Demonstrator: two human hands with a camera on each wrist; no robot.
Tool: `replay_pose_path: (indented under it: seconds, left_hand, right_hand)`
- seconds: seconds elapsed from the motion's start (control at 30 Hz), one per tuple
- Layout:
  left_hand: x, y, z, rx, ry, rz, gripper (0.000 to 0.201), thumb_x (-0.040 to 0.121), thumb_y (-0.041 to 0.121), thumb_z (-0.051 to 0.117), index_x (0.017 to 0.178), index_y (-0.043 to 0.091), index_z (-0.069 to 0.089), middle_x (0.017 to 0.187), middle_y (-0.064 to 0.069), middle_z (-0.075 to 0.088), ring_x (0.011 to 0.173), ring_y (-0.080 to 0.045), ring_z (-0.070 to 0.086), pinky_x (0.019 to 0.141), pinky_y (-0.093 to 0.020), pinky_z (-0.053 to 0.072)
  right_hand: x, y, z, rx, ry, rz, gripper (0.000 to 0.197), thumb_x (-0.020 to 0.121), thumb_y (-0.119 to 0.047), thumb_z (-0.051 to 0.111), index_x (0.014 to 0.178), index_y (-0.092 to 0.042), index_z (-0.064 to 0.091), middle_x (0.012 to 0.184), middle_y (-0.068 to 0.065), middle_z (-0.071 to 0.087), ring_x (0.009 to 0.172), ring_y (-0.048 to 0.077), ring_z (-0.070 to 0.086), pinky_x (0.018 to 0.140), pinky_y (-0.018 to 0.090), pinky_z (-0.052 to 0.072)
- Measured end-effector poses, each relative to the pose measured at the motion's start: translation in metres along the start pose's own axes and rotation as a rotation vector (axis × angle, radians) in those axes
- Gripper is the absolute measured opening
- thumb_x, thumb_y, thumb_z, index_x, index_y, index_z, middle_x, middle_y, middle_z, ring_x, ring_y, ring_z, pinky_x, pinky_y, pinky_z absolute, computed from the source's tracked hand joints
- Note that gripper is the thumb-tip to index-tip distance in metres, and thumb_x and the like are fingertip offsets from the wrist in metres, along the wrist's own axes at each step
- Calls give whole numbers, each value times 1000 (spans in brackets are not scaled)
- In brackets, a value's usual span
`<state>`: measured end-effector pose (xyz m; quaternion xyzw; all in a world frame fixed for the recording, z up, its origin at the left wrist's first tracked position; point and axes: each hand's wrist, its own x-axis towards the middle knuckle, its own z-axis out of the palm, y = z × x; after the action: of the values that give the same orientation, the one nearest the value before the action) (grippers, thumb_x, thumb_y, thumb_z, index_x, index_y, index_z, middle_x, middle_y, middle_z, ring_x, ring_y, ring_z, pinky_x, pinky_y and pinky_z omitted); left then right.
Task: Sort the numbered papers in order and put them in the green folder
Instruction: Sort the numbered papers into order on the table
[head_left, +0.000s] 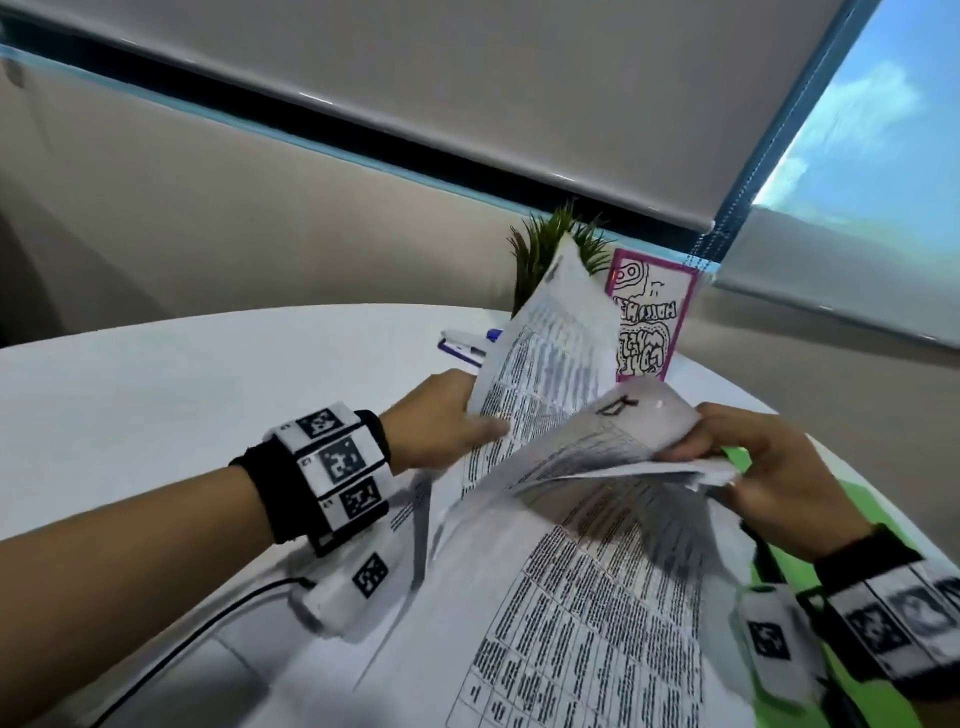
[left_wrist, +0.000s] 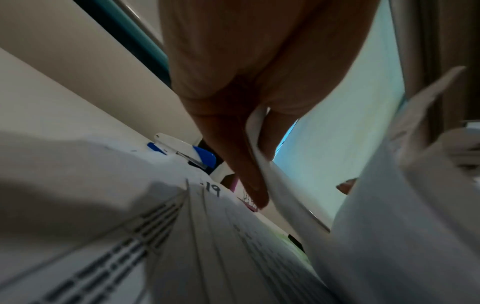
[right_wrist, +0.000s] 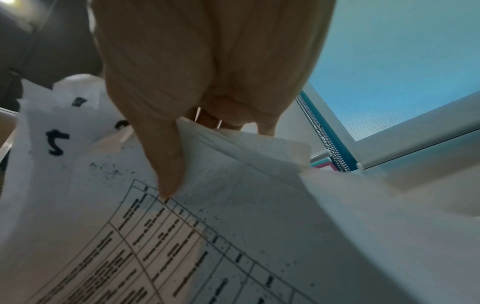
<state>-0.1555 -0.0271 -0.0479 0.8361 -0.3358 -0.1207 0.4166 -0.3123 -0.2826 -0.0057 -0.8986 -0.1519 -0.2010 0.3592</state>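
Mid-sort: the right hand (head_left: 769, 467) pinches a curled sheaf of numbered papers (head_left: 639, 441) at its corner, thumb on top, while the left hand (head_left: 441, 421) grips one lifted sheet (head_left: 550, 343) standing toward 12 o'clock. More pages lie fanned on the white table (head_left: 208, 374) (a handwritten number, seemingly 19, shows at the left wrist). The green folder (head_left: 779, 551) peeks out at 4 o'clock under the papers; nothing appears filed yet.

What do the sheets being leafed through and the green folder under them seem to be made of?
Sheets: thin matte office paper with printed tables; they curl and bend where the left hand and right hand lift them. Green folder: smooth, evenly bright green, likely plastic or coated card; too little of it shows to tell.
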Motion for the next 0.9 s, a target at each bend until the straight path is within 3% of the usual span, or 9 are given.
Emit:
replay_pose_path:
  seconds: [0.1,0.27,0.33,0.43,0.53,0.67,0.77,0.83,0.9]
  left_hand:
    - [-5,5,0,57,31,12,28,91,26,64,68,16,51,59,7,49,54,-8,46,48,-23,31]
    - [-6,10,-17,148,453,6,34,95,24,58,65,25,42,58,12,45,57,-17,47,53,-28,29]
    - [-5,11,-25,89,497,18,26,95,26,59,72,22,48,60,11,48,57,-15,48,57,-28,31]
    - [-7,12,-26,19,403,20,27,92,23,62,68,17,52,63,4,55,58,-14,53,53,-26,36]
    - [-7,5,-18,-111,66,-102,18,84,22,68,85,5,64,79,-11,66,69,-21,59,67,-31,49]
    - [-19,-3,2,-191,-300,-202,42,58,34,69,87,3,68,78,-15,67,67,-24,55,61,-39,41]
    - [-22,1,17,-309,-277,-277,58,67,56,58,97,7,66,86,-5,67,71,-19,61,65,-28,47]
    - [-21,8,20,-430,-143,-301,86,71,85,41,124,20,59,118,2,65,102,-17,64,92,-36,50]
    - [-24,14,18,-483,-82,-244,84,73,87,41,129,26,53,124,3,62,109,-15,61,100,-42,47]
  right_hand:
    - [1,-1,-1,12,-11,4,22,68,-23,87,73,-6,73,74,1,71,69,16,65,63,15,46]
    - [0,-3,-5,20,11,6,23,68,-28,81,71,-7,72,75,1,72,70,16,67,65,16,48]
    - [0,-2,-5,25,-9,15,18,71,-20,84,71,-8,72,75,0,72,69,12,67,65,15,49]
    - [2,-2,-5,28,-9,19,32,69,-38,85,72,-9,73,76,-1,72,70,10,67,67,12,49]
    - [6,-4,-4,29,-1,17,48,67,-60,77,73,-13,75,76,-3,72,71,16,66,68,15,48]
    - [14,2,-3,-1,-24,44,31,64,-36,81,71,-7,70,71,-6,69,66,3,60,64,13,45]
    - [22,16,0,-92,-79,93,25,66,-13,89,69,-28,69,84,-5,71,81,2,64,74,14,45]
    - [25,26,4,-132,-98,117,42,67,-6,85,70,-44,67,92,-11,71,89,-3,64,79,11,44]
    - [27,33,9,-141,-116,159,41,71,-9,84,77,-47,69,91,-14,73,87,1,65,79,14,46]
